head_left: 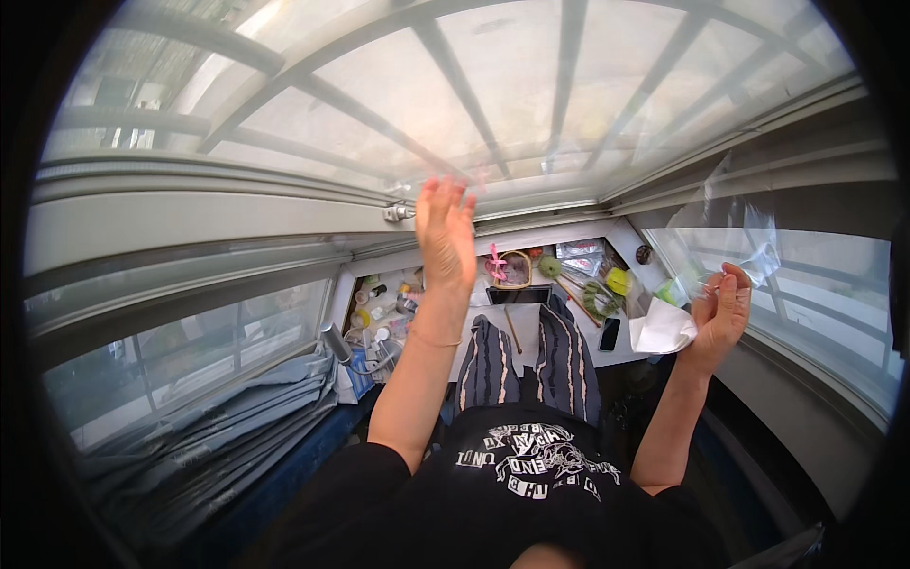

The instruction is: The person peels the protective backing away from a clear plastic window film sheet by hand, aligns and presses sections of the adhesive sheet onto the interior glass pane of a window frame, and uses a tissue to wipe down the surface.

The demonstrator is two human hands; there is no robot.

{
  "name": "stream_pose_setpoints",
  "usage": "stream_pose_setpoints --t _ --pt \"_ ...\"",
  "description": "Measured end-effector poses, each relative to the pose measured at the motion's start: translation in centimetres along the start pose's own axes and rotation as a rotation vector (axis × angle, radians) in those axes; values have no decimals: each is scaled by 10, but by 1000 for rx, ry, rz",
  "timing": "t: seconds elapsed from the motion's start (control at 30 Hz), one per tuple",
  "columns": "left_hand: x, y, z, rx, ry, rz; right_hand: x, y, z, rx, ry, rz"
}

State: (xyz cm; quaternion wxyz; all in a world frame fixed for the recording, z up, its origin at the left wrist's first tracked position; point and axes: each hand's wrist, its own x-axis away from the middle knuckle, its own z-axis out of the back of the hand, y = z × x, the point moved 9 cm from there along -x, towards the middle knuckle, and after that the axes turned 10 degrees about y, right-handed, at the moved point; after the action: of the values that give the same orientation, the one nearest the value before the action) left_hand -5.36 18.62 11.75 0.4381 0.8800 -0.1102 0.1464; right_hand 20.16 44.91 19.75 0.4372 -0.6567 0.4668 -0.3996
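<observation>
My left hand (444, 242) is raised in front of the large barred window (531, 104), its fingers stretched upward and nothing visible in them. Its fingertips look slightly blurred; whether they touch the glass I cannot tell. Just left of them is a small metal window latch (398, 213) on the pale frame. Over on the right, my right hand (720, 321) is closed, with thumb and fingers pinched together. A folded white tissue (662, 329) sticks out on its left side. Crumpled clear plastic film (758, 251) rises above the same hand, in front of the right window.
A white ledge below the window bears a pink-ribboned basket (514, 269), a green ball-shaped item (549, 266), silver packets (580, 254), a phone (609, 334) and several small bottles. A thin stick (513, 329) lies between my striped trouser legs. Grey-blue curtain (218, 427) hangs at left.
</observation>
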Motion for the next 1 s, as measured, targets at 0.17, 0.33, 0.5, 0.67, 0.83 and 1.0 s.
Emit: stream_pose_setpoints --t 0.17,0.33,0.5,0.67,0.83,1.0 --pt "-7 -15 -15 -309 43 6 -2 3 -10 -15 -51 -38" --pt "-19 7 -17 -678 44 -239 -7 18 -10 -13 -26 -102" --pt "-10 22 -19 -937 -10 -307 -13 56 12 25 72 -246" --pt "5 22 -21 -742 -81 -132 3 117 47 -61 165 -535" --pt "13 18 -21 -627 -104 -55 65 179 37 26 209 -895" --pt "16 16 -24 -527 -158 -5 86 187 -124 18 -511 -686"
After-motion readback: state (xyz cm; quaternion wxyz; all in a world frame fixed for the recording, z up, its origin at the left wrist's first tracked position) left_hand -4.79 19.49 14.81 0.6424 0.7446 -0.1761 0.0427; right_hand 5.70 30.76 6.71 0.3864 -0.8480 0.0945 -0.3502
